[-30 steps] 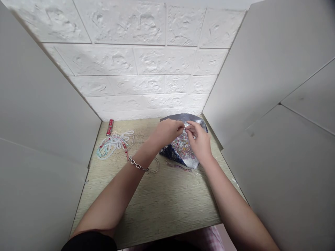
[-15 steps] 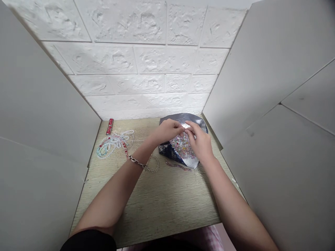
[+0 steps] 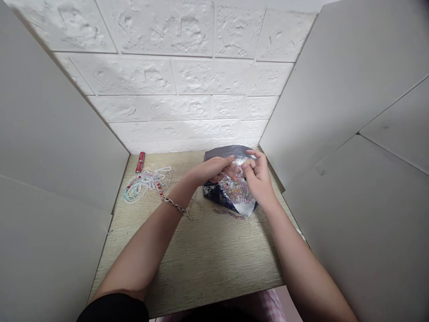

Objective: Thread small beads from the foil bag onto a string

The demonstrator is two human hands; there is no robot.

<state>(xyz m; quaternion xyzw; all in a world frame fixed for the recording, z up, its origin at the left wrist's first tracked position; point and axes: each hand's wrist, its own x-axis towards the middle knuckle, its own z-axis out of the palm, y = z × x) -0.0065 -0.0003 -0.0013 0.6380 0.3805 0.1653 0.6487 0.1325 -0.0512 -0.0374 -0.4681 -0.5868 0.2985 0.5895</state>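
A: Right, both hands over the bag (image 3: 231, 197) at the far right of the surface (image 3: 201, 259), close to the right wall panel (image 3: 335, 112). Open foil mouth, loose beads (image 3: 236, 190) inside.

B: Left hand (image 3: 209, 170)?

A: Fingers stretched out, mostly open, tips resting on the bag's near rim. No firm hold visible. Chain bracelet (image 3: 174, 205) on that wrist.

B: Right hand (image 3: 256, 179)?

A: Thumb and forefinger pinched together just above the beads. Probably on one bead or a thread end; too small to tell which.

B: Advice for the pick?

A: Keep the left hand pinning the rim flat, otherwise likely to slide or tip and spill. Lift straight up with the pinch, small motion, no dragging through the pile. Best to stay over the bag mouth so a dropped bead falls back in.

B: Anything in the way?

A: Not much. Finished strands (image 3: 145, 185) well apart at the left, red tube (image 3: 140, 162) by the back wall. One thin strand (image 3: 228, 213) lying just beside the bag's near edge; worth avoiding with the wrist.
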